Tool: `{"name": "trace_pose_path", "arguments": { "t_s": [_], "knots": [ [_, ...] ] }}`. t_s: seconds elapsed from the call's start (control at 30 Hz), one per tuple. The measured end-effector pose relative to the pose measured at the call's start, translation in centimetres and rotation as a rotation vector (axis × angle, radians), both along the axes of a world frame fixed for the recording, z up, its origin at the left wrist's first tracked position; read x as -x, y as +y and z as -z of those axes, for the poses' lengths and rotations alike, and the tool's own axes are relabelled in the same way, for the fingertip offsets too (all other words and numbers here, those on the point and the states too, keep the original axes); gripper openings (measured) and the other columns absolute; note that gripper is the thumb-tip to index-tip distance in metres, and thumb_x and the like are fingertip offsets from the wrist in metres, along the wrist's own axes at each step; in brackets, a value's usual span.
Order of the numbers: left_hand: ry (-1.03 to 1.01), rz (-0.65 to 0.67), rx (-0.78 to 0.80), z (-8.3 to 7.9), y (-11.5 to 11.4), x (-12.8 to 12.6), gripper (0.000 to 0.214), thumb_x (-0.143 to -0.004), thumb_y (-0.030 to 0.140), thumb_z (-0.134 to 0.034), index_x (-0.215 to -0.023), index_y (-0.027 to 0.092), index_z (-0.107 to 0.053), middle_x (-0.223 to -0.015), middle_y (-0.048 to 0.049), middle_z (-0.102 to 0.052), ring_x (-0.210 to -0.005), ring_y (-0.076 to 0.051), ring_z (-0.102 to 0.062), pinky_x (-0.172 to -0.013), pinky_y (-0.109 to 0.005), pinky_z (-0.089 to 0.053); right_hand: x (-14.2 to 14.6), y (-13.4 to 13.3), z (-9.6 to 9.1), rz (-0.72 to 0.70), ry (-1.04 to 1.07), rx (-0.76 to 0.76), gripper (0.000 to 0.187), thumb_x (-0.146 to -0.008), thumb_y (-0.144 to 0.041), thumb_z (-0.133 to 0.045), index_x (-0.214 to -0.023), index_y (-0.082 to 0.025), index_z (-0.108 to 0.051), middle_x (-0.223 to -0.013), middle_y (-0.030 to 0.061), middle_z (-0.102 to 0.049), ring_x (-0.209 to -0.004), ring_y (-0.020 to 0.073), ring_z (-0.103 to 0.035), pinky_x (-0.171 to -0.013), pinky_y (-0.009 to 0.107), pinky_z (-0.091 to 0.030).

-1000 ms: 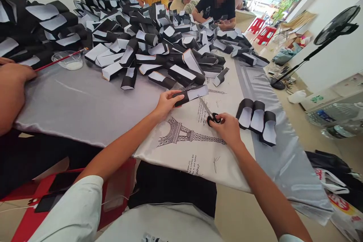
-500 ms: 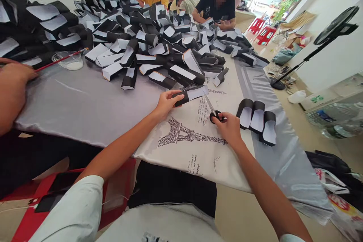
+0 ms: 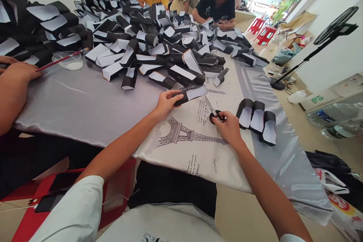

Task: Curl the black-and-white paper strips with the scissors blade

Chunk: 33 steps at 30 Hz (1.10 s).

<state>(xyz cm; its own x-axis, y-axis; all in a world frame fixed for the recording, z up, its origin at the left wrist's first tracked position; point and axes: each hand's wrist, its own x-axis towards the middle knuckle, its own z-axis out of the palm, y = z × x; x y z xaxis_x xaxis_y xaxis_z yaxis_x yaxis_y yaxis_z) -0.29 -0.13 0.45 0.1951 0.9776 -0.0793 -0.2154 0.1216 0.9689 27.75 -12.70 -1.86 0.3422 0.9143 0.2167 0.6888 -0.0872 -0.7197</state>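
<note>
My left hand [image 3: 168, 102] is closed around the black end of a paper slipper [image 3: 194, 93], black outside with a white sole, held just above the table. In my right hand [image 3: 228, 124] is a pair of scissors [image 3: 209, 103], fingers through the black handles. The blade tips reach the slipper's white end; whether they touch it I cannot tell. Right of that hand, three paper slippers [image 3: 257, 118] stand side by side on the table. A big heap of similar slippers [image 3: 170, 51] lies beyond my hands.
The table [image 3: 85, 109] wears a grey cloth with an Eiffel Tower print. At left, a co-worker's hand [image 3: 19, 75] is near a red brush [image 3: 61, 59] resting on a bowl of white paste [image 3: 74, 65]. People sit behind the heap. A black fan [image 3: 336, 26] stands at right.
My hands and the scissors have barely moved. The co-worker's hand at left has shifted slightly right. In the background, a person has risen or leaned differently.
</note>
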Motion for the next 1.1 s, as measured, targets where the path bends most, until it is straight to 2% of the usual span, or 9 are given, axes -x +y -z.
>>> {"name": "trace_pose_path", "arguments": {
  "t_s": [0.17,0.4,0.47,0.57,0.63,0.73,0.83,0.97,1.1],
  "knots": [
    [-0.001,-0.010,0.006,0.0,0.0,-0.1,0.040,-0.080,0.032,-0.095,-0.116,0.018,-0.083,-0.115,-0.0143,-0.080,-0.105,-0.027,-0.079,-0.082,-0.039,-0.071,-0.4,0.2,-0.1,0.026,0.069,-0.014,0.039,-0.082,-0.062,-0.072,-0.087,-0.023,-0.068,-0.088,0.0052,-0.071,-0.069,0.0202,-0.058,-0.071,0.038,-0.045],
    [0.013,-0.053,0.000,0.5,0.4,0.0,0.038,-0.081,0.033,-0.094,-0.114,0.020,-0.080,-0.112,-0.0116,-0.078,-0.107,-0.028,-0.078,-0.076,-0.036,-0.070,-0.5,-0.1,-0.8,0.026,0.001,-0.047,0.038,-0.083,-0.061,-0.074,-0.086,-0.023,-0.070,-0.081,0.0034,-0.066,-0.071,0.0202,-0.052,-0.070,0.037,-0.042],
    [0.024,-0.113,0.005,0.6,0.7,0.0,0.044,-0.082,0.033,-0.093,-0.121,0.021,-0.076,-0.112,-0.0104,-0.076,-0.109,-0.028,-0.077,-0.072,-0.034,-0.068,-0.5,-0.2,-0.9,-0.005,-0.012,-0.052,0.035,-0.083,-0.058,-0.074,-0.084,-0.024,-0.069,-0.084,0.0039,-0.066,-0.073,0.0203,-0.052,-0.072,0.038,-0.042],
    [0.022,-0.210,0.014,0.9,1.2,0.1,0.054,-0.084,0.036,-0.092,-0.131,0.025,-0.068,-0.113,-0.0088,-0.075,-0.108,-0.027,-0.076,-0.067,-0.031,-0.064,-0.6,-0.2,-0.9,-0.020,-0.024,-0.085,0.037,-0.077,-0.055,-0.080,-0.092,-0.023,-0.070,-0.100,0.0073,-0.071,-0.077,0.0202,-0.054,-0.076,0.038,-0.047],
    [0.026,-0.246,0.009,1.0,1.7,0.3,0.047,-0.086,0.038,-0.090,-0.125,0.025,-0.068,-0.113,-0.0084,-0.075,-0.107,-0.025,-0.076,-0.065,-0.028,-0.061,-0.6,-0.2,-0.9,-0.028,-0.022,-0.091,0.040,-0.075,-0.053,-0.083,-0.098,-0.022,-0.072,-0.109,0.0086,-0.071,-0.074,0.0181,-0.052,-0.074,0.038,-0.047],
    [0.024,-0.261,-0.023,1.1,2.2,0.6,0.035,-0.088,0.045,-0.089,-0.108,0.023,-0.070,-0.111,-0.0080,-0.075,-0.103,-0.023,-0.073,-0.066,-0.027,-0.061,-0.5,-0.2,-0.9,-0.064,-0.017,-0.082,0.033,-0.077,-0.049,-0.081,-0.095,-0.022,-0.072,-0.109,0.0073,-0.071,-0.066,0.0146,-0.045,-0.069,0.037,-0.045],
    [-0.003,-0.263,-0.052,1.2,2.4,0.8,0.041,-0.087,0.055,-0.091,-0.097,0.021,-0.070,-0.106,-0.0069,-0.073,-0.100,-0.021,-0.071,-0.074,-0.029,-0.065,-0.5,-0.2,-0.8,-0.140,-0.028,-0.072,0.030,-0.078,-0.047,-0.081,-0.094,-0.022,-0.073,-0.105,0.0062,-0.069,-0.070,0.0162,-0.048,-0.069,0.037,-0.045],
    [-0.050,-0.263,-0.074,1.0,2.4,0.9,0.044,-0.087,0.057,-0.092,-0.092,0.019,-0.070,-0.101,-0.0062,-0.071,-0.099,-0.020,-0.070,-0.084,-0.035,-0.071,-0.6,-0.1,-0.3,-0.240,-0.076,-0.032,0.031,-0.080,-0.049,-0.081,-0.094,-0.023,-0.074,-0.099,0.0042,-0.066,-0.071,0.0175,-0.051,-0.072,0.037,-0.046],
    [-0.051,-0.250,-0.063,1.0,2.3,0.9,0.044,-0.089,0.057,-0.092,-0.093,0.019,-0.071,-0.099,-0.0058,-0.071,-0.094,-0.019,-0.071,-0.086,-0.040,-0.073,-0.7,0.1,-0.1,-0.279,-0.130,0.006,0.030,-0.082,-0.051,-0.079,-0.092,-0.024,-0.071,-0.095,0.0032,-0.064,-0.072,0.0188,-0.053,-0.072,0.038,-0.045]
  ]
}}
